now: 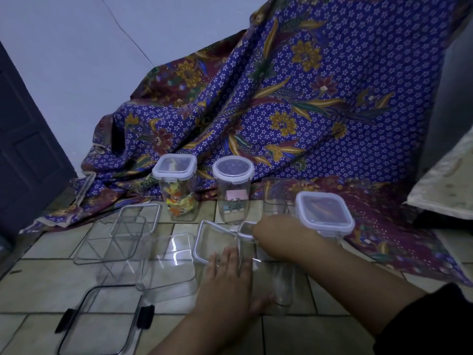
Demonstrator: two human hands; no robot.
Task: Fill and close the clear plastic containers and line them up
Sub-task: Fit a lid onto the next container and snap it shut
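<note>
Clear plastic container is held upright on the tiled floor, long axis vertical, mouth upward, under the flat, spread left hand. The right hand is blurred at its lid; its grip cannot be told.

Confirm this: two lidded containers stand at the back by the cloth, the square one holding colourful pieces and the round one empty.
Not quite. In the head view the round container is not empty: it holds pink and other small items. The square container does hold colourful pieces, by the cloth.
</note>
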